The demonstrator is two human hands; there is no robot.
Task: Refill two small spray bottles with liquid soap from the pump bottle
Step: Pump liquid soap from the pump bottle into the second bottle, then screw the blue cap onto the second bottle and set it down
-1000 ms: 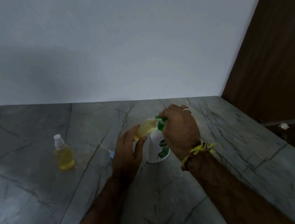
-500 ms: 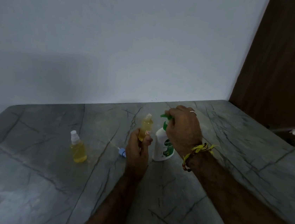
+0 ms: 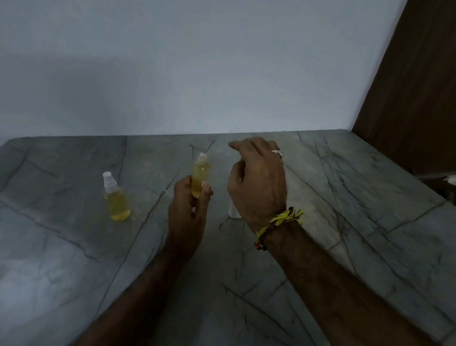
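Right now the left hand grips the uncapped spray bottle upright — neck up, above the surface — while the right hand, loosely curled and holding nothing, hovers just beside it, hiding nearly all of the pump bottle.

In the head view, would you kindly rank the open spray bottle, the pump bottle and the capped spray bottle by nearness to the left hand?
1. Open spray bottle, held in the left hand.
2. Pump bottle, just right, mostly hidden behind the right hand.
3. Capped spray bottle, standing farther left.
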